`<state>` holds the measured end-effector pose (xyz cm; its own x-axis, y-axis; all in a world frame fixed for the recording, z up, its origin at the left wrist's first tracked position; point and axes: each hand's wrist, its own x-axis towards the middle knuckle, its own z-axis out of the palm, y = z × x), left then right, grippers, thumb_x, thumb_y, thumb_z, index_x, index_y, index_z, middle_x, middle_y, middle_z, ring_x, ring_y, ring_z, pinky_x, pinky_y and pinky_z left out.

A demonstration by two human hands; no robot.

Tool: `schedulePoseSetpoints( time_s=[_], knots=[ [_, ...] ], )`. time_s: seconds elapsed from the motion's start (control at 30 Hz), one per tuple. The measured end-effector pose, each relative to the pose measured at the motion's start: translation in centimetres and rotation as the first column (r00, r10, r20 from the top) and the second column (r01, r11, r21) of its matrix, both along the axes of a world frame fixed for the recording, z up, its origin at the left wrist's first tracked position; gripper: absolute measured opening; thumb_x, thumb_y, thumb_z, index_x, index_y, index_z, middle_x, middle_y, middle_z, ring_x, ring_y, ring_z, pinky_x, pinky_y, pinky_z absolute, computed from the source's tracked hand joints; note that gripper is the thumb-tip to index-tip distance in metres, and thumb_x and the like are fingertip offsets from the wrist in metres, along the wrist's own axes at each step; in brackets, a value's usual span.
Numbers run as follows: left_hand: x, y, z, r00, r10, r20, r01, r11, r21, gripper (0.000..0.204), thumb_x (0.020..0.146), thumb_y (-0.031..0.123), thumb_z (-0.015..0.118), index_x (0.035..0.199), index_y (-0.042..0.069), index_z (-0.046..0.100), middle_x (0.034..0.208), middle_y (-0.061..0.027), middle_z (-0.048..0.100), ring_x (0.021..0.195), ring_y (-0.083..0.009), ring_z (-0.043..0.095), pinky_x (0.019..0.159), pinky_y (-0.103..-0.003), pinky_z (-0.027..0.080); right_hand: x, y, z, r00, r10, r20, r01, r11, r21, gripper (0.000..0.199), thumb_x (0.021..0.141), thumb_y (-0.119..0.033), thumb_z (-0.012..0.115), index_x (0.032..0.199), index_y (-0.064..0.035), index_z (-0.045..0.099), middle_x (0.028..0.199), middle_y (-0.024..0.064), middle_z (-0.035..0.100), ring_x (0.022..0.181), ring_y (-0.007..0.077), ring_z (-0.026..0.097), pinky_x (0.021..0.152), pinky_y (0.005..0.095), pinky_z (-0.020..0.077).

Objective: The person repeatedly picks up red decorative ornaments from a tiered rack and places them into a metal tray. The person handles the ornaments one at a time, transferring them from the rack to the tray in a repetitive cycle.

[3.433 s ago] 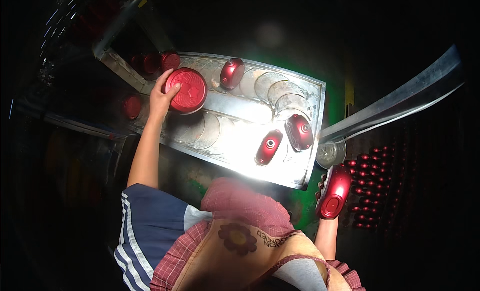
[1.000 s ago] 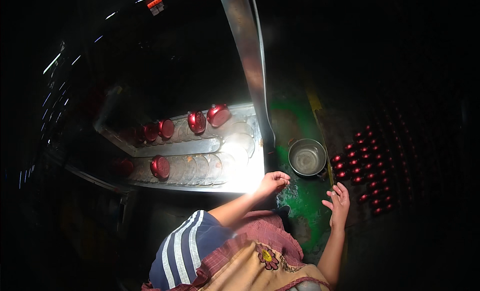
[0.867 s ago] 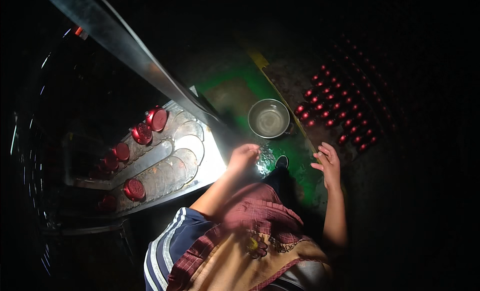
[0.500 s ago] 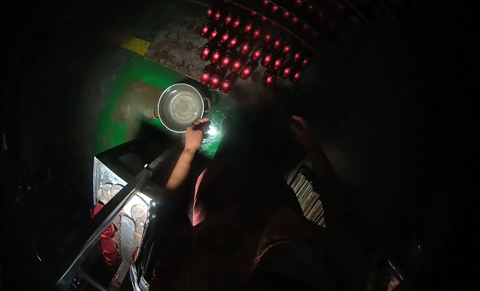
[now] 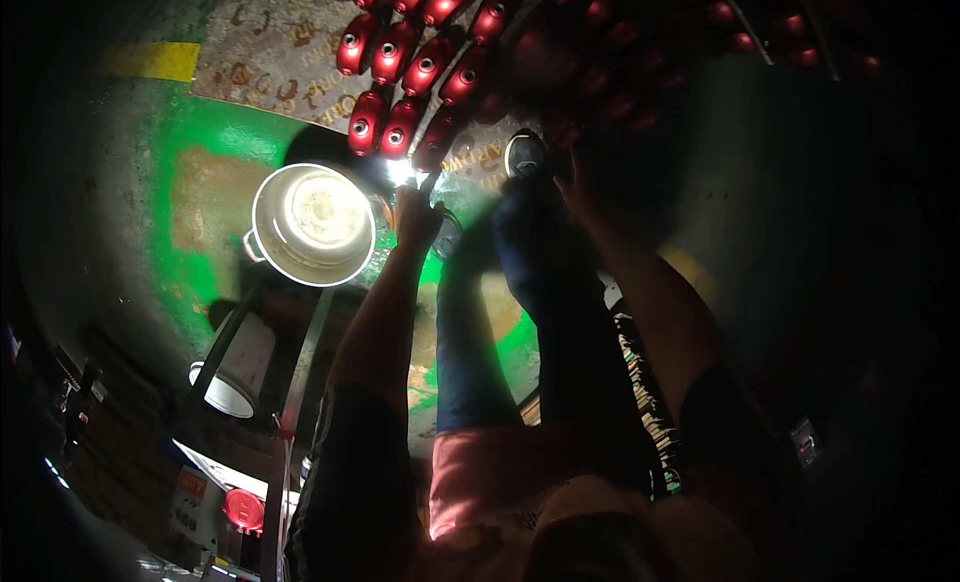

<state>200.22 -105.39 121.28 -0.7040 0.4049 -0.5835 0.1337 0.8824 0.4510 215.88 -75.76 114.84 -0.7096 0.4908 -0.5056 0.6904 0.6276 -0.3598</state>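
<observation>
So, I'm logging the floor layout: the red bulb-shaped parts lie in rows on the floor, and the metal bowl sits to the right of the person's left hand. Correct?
Not quite. The head view shows the metal bowl to the left of the left hand, not the right. The red bulb-shaped parts do lie in rows on the floor.

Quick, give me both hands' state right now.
Left hand: reaching down at the red shiny pieces on the floor, grip cannot be told.
Right hand: in shadow by the shoe, cannot be told.
</observation>
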Motion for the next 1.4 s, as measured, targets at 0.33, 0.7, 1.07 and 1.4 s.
schedulePoseSetpoints(
  time_s=[0.33, 0.7, 1.07, 1.4],
  knots=[
    [-1.3, 4.9, -9.8, 0.926, 0.034, -0.377, -0.007, 0.997, 0.073, 0.062, 0.076, 0.003, 0.073, 0.129, 0.035, 0.065, 0.154, -0.0157, 0.035, 0.132, -0.0361, 0.043, 0.103, -0.046, 0.037, -6.2, 3.0, -7.4, 0.95, -0.14, -0.28, 0.171, 0.981, 0.088, 0.071, 0.087, -0.029, 0.072, 0.15, -0.0221, 0.04, 0.144, 0.0258, 0.044, 0.13, 0.0447, 0.041, 0.113, 0.0497, 0.0315],
    [-1.4, 4.2, -5.6, 0.946, 0.055, -0.32, 0.023, 0.972, 0.233, 0.038, 0.087, 0.01, 0.067, 0.124, 0.021, 0.068, 0.131, -0.0184, 0.053, 0.116, -0.0325, 0.056, 0.095, -0.042, 0.048, -3.2, 4.0, -3.7, 0.814, -0.408, -0.413, 0.361, 0.913, -0.191, 0.075, 0.08, -0.01, 0.076, 0.147, -0.0213, 0.045, 0.142, 0.0213, 0.044, 0.131, 0.0362, 0.044, 0.108, 0.0423, 0.0409],
    [2.8, -8.9, 18.4, 0.889, 0.438, 0.134, -0.429, 0.695, 0.576, 0.041, 0.087, 0.004, 0.068, 0.128, 0.008, 0.065, 0.136, -0.0115, 0.057, 0.131, -0.0284, 0.047, 0.11, -0.038, 0.036, 0.7, 0.4, 26.9, 0.513, -0.815, -0.27, 0.445, 0.521, -0.728, 0.073, 0.088, -0.005, 0.067, 0.153, -0.0127, 0.035, 0.141, 0.0108, 0.048, 0.129, 0.0223, 0.046, 0.108, 0.0361, 0.0408],
    [6.1, -20.0, 39.4, 0.635, 0.678, 0.369, -0.607, 0.143, 0.781, 0.081, 0.079, 0.003, 0.073, 0.151, -0.001, 0.035, 0.147, -0.016, 0.046, 0.133, -0.0257, 0.046, 0.113, -0.041, 0.036, -5.0, -10.3, 45.3, 0.591, -0.794, -0.142, -0.29, -0.045, -0.956, 0.066, 0.093, -0.01, 0.052, 0.154, -0.0104, 0.028, 0.153, 0.0127, 0.038, 0.143, 0.0287, 0.035, 0.118, 0.0507, 0.0286]
  ],
)
